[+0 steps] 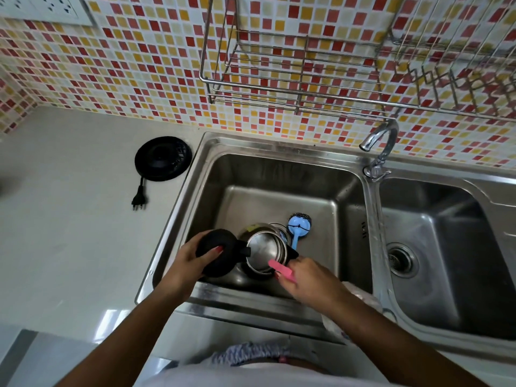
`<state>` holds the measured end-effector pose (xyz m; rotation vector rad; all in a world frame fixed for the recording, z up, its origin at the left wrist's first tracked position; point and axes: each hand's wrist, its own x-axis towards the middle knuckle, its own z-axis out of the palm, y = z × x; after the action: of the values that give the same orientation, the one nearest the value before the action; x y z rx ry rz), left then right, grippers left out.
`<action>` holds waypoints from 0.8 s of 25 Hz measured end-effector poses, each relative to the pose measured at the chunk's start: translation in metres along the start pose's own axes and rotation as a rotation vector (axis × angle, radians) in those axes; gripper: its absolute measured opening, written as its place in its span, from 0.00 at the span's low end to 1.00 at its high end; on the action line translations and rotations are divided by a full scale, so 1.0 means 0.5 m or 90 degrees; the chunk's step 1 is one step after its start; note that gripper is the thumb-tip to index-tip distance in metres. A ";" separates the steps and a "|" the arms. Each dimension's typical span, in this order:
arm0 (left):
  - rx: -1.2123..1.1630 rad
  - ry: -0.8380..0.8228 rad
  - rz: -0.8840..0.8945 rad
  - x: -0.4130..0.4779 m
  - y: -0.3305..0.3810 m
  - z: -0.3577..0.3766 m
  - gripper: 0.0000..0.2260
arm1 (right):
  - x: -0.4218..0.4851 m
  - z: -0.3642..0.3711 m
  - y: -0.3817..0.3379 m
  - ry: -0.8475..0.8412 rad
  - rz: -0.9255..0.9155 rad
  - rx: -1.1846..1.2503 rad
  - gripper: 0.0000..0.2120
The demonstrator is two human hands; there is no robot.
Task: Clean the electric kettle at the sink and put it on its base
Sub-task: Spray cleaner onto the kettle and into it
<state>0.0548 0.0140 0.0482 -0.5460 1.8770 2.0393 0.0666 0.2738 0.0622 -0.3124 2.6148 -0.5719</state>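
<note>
We find the kettle (265, 252) in the lower centre of the frame, standing in the left basin of the sink (279, 174), mouth open toward the camera. The left hand (192, 261) grips what appears to be its black lid (217, 251), swung open to the left, thumb on top and fingers curled beneath. The right hand (310, 280) holds a pink pad (280, 270) at the near rim of the mouth, with the fingers closed around it.

We judge the body to be stiff polished steel, light when emptied and heavier with water in it. Whether it holds water now we cannot tell. The wet steel will be slippery, so the bare wall is a poor place to grip. The lid hinge is likely the weak point and should not carry the weight. The handle is hidden under the right hand, and we consider it the proper hold for lifting.

The base (163, 157) sits on the counter at centre left, well apart from the basin, with its plug (139, 201) lying loose. The underside should be kept as dry as possible before seating.

A blue-handled scourer (297, 227) lies just beside the kettle.
</note>
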 end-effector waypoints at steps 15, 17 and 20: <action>0.012 -0.018 0.012 0.000 0.001 -0.011 0.14 | 0.006 -0.007 -0.005 0.048 -0.035 -0.014 0.19; 0.008 -0.020 0.011 -0.003 0.001 -0.010 0.14 | 0.007 -0.006 -0.004 0.056 -0.026 -0.004 0.19; 0.016 -0.022 0.011 -0.005 0.000 -0.011 0.15 | 0.012 -0.006 -0.004 0.052 -0.030 -0.018 0.18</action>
<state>0.0575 0.0084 0.0491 -0.4858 1.8907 2.0212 0.0604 0.2710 0.0632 -0.3675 2.7023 -0.5756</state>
